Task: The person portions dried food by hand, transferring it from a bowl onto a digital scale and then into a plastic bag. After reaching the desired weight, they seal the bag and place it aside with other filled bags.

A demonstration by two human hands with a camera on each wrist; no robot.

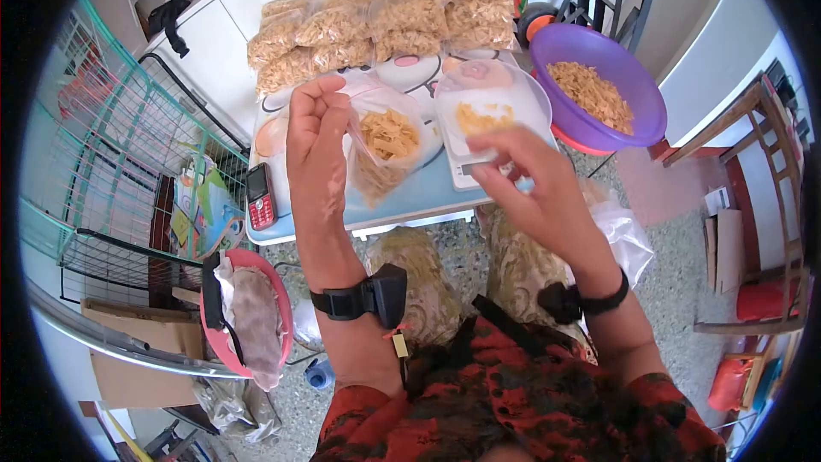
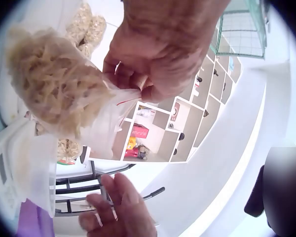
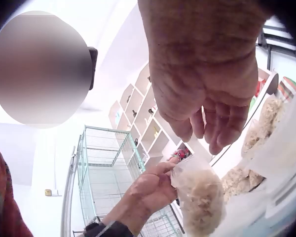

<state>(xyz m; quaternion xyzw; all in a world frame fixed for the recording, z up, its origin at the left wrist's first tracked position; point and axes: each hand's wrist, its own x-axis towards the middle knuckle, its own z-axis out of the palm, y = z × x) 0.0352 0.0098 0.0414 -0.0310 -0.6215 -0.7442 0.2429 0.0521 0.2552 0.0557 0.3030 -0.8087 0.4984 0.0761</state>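
My left hand pinches the top edge of a clear plastic zip bag and holds it up over the table. Pale yellow dried flakes fill much of the bag, and its mouth faces me. My right hand is beside the bag with fingers loosely bent and nothing in them, in front of a white kitchen scale. On that scale sits a translucent container with a few yellow flakes in it. In the right wrist view the left hand grips the bag by its upper corner.
Filled bags of flakes are stacked at the table's back. A purple basin of loose flakes stands at the right. A red keypad phone lies on the left edge. Wire cages stand left, and a pink basin sits below.
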